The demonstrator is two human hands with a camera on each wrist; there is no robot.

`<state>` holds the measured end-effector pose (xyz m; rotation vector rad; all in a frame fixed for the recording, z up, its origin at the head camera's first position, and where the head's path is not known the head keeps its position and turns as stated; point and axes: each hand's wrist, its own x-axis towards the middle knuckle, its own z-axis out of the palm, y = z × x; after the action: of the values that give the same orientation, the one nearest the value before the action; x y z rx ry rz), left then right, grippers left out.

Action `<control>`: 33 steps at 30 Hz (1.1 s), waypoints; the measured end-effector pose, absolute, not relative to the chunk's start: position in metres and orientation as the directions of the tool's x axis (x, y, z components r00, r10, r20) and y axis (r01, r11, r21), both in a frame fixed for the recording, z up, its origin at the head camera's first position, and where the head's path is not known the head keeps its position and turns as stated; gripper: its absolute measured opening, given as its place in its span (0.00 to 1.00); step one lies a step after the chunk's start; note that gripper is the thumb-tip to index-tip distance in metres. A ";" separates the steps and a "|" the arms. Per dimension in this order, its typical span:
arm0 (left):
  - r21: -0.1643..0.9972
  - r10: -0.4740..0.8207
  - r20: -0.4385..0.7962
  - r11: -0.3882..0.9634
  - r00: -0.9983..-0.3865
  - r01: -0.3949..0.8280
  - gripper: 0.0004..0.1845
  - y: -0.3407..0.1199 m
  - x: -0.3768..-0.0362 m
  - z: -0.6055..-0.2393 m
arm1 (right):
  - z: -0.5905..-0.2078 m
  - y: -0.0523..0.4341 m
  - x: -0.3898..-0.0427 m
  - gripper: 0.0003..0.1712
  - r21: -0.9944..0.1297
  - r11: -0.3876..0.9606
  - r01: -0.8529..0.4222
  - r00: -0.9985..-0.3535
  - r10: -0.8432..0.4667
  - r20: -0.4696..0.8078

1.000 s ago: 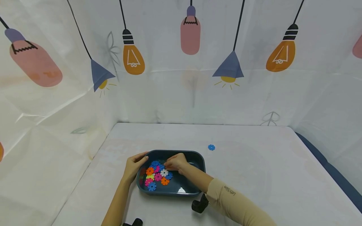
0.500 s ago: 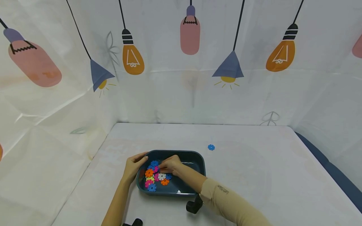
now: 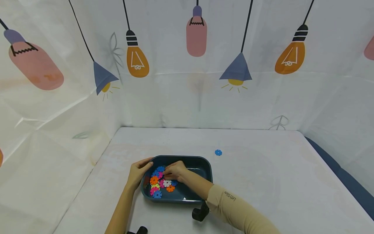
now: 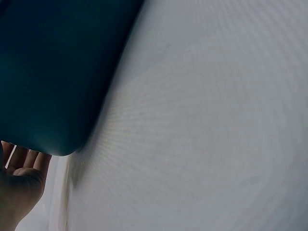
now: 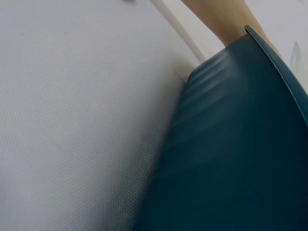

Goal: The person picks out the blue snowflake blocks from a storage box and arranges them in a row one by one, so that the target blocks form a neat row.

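A dark teal tray (image 3: 187, 191) stands on the table, with several flower-shaped plastic discs gathered in its left half: a blue disc (image 3: 157, 194), an orange disc (image 3: 170, 188) and a white disc (image 3: 167, 183) among them. My left hand (image 3: 139, 171) holds the tray by its left side, thumb at the rim and fingers along the outside. Inside the tray, my right hand (image 3: 176, 171) has its fingertips bent down among the discs near a pink disc (image 3: 160, 175). Whether it pinches one is hidden. Both wrist views mostly show the tray's outer wall (image 5: 231, 144).
One lone blue disc (image 3: 218, 152) lies on the white table (image 3: 263, 169) beyond the tray's right side. A white sheet printed with lamps (image 3: 175, 104) hangs behind and at the sides. A black wrist device (image 3: 200, 213) sits close to the tray's front edge.
My right hand has shifted left, deeper over the discs, then stayed nearly still. Some discs under its fingers have moved slightly. The left hand and tray hold their place.
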<state>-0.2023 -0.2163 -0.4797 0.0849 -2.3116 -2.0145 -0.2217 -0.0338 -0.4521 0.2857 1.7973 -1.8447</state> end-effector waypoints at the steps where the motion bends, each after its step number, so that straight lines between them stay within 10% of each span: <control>1: 0.991 -0.090 0.019 0.137 -0.996 0.007 0.19 -0.216 -0.202 -0.480 | -0.452 -0.034 -0.222 0.14 -0.858 0.038 0.512 -0.831 -0.230 -0.506; 33: 0.992 -0.097 0.011 0.129 -0.995 -0.002 0.20 -0.216 -0.202 -0.479 | -0.452 -0.043 -0.218 0.13 -0.864 -0.055 0.500 -0.827 -0.326 -0.458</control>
<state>-0.2021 -0.2160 -0.4794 0.1011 -2.3043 -2.0244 -0.2175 -0.0432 -0.4522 0.1857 1.6712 -1.9329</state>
